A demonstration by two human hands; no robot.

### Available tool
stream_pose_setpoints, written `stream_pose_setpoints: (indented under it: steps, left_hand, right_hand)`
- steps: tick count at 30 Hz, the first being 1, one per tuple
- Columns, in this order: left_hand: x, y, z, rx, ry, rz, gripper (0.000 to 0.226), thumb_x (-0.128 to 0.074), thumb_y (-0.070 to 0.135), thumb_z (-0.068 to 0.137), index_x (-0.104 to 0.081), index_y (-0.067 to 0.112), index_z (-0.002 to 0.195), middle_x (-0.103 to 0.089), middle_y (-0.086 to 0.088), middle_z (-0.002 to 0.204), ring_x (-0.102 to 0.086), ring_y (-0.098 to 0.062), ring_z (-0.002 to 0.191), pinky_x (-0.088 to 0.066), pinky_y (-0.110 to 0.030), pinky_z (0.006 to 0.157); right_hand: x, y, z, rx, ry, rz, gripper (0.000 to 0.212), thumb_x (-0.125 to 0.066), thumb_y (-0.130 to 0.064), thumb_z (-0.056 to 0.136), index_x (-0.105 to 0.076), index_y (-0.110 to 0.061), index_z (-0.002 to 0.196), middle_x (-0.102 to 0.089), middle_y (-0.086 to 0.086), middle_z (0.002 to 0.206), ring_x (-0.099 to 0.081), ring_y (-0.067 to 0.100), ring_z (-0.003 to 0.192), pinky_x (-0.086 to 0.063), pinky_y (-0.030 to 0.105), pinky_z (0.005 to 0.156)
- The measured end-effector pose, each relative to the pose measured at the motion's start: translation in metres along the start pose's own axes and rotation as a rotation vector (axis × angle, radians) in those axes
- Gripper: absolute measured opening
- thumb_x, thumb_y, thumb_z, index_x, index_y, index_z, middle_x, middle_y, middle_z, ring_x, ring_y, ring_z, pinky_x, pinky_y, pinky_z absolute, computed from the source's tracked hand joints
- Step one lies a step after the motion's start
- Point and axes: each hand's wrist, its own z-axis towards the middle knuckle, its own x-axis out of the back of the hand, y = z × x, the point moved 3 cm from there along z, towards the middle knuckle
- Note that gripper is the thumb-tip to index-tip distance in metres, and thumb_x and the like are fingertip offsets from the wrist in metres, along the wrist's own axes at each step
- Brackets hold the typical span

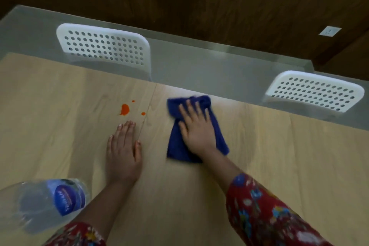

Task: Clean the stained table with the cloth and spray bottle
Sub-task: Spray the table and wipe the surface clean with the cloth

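**Blue cloth point(176, 146) pressed at centre frame**

Lower left, a clear bottle point(38, 203) bears a blue label point(68, 199), writing unreadable. Right hand point(196, 129) lies flat, fingers spread, on the cloth; left hand point(123, 152) rests flat on the table point(279, 156) below the orange stain point(125, 109).

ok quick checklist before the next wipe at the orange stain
1. Right hand on blue cloth: ok, flat on it.
2. Cloth on orange stain: not ok, lies apart to its right.
3. Left hand off the stain: ok, flat on the table just short of it.
4. Stain sprayed: cannot tell.
5. Plastic bottle out of the way: ok, near left corner, untouched.
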Motion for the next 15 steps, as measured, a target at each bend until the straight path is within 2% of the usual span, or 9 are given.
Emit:
stream_pose_setpoints:
  steps: [2, 4, 6, 8, 10, 12, 15]
  left_hand:
    - [-0.001, 0.002, 0.001, 0.0, 0.006, 0.001, 0.059, -0.032, 0.03, 0.09, -0.042, 0.009, 0.145, -0.043, -0.008, 0.149, -0.033, -0.024, 0.141, -0.021, -0.045, 0.116]
    - [-0.001, -0.003, 0.003, 0.011, 0.015, -0.011, 0.059, -0.033, 0.03, 0.09, -0.043, 0.009, 0.144, -0.044, -0.007, 0.148, -0.035, -0.024, 0.14, -0.021, -0.043, 0.115]
    - [-0.001, -0.003, 0.002, 0.001, 0.029, -0.04, 0.057, -0.034, 0.029, 0.09, -0.044, 0.009, 0.143, -0.045, -0.007, 0.148, -0.035, -0.023, 0.139, -0.021, -0.042, 0.114]
    - [-0.001, -0.002, 0.003, -0.001, 0.051, -0.065, 0.057, -0.033, 0.029, 0.091, -0.045, 0.009, 0.142, -0.046, -0.007, 0.147, -0.035, -0.022, 0.139, -0.021, -0.041, 0.114]
    - [0.0, -0.003, 0.003, 0.026, 0.057, -0.093, 0.057, -0.032, 0.03, 0.091, -0.044, 0.008, 0.143, -0.045, -0.007, 0.148, -0.034, -0.022, 0.14, -0.021, -0.041, 0.114]
    - [0.001, -0.003, 0.003, 0.052, 0.071, -0.124, 0.058, -0.031, 0.03, 0.092, -0.041, 0.008, 0.144, -0.043, -0.007, 0.149, -0.033, -0.023, 0.14, -0.021, -0.04, 0.115]
    - [0.002, -0.007, 0.002, 0.066, 0.094, -0.153, 0.056, -0.03, 0.03, 0.095, -0.039, 0.006, 0.146, -0.041, -0.009, 0.151, -0.032, -0.024, 0.141, -0.019, -0.036, 0.115]
  right_hand:
    - [-0.003, -0.008, -0.05, 0.24, -0.097, 0.01, 0.056, -0.022, -0.045, 0.1, -0.016, -0.031, 0.154, -0.006, -0.008, 0.162, 0.002, 0.015, 0.15, 0.0, 0.041, 0.121]
    - [0.0, 0.024, -0.06, 0.31, -0.108, 0.004, 0.055, -0.024, -0.046, 0.099, -0.017, -0.035, 0.153, -0.009, -0.011, 0.161, -0.003, 0.014, 0.15, -0.005, 0.042, 0.121]
    - [0.008, 0.067, -0.031, 0.113, -0.032, -0.041, 0.056, -0.021, -0.047, 0.097, -0.017, -0.035, 0.151, -0.012, -0.009, 0.16, -0.011, 0.018, 0.15, -0.012, 0.047, 0.12]
    - [0.018, 0.082, 0.013, -0.119, 0.006, -0.043, 0.06, -0.012, -0.05, 0.094, -0.014, -0.035, 0.153, -0.008, -0.008, 0.161, -0.007, 0.019, 0.15, -0.006, 0.046, 0.121]
    - [0.014, 0.052, 0.041, -0.116, 0.008, -0.038, 0.064, -0.011, -0.05, 0.093, -0.018, -0.032, 0.153, -0.01, -0.005, 0.162, -0.006, 0.021, 0.15, -0.002, 0.045, 0.12]
    - [0.0, -0.001, 0.035, 0.125, -0.036, -0.058, 0.062, -0.017, -0.047, 0.094, -0.021, -0.03, 0.153, -0.013, -0.003, 0.161, -0.006, 0.023, 0.15, -0.003, 0.047, 0.121]
    - [-0.017, -0.065, -0.017, 0.646, -0.233, -0.072, 0.056, -0.024, -0.045, 0.1, -0.009, -0.035, 0.153, -0.005, -0.01, 0.162, 0.006, 0.014, 0.15, 0.008, 0.042, 0.12]
